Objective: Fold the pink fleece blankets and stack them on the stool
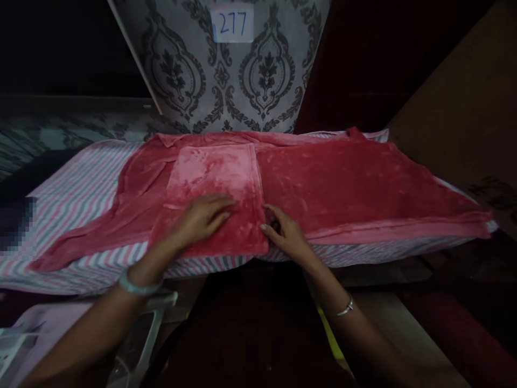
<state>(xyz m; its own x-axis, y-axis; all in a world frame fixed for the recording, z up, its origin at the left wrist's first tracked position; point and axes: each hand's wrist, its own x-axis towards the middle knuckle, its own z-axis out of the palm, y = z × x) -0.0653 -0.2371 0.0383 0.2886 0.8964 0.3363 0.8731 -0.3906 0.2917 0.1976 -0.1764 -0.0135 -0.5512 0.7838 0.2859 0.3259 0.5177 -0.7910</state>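
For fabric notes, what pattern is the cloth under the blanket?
The cloth has pink, white and grey stripes, clearest in head view.

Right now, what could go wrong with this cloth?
1. The right hand is at the top layer's right edge; a tug there might drag the lower layer askew.
2. The top layer's near edge lies close to the front of the striped sheet, so it could slip over.
3. The left hand lies on the top layer; pushing sideways may wrinkle it.
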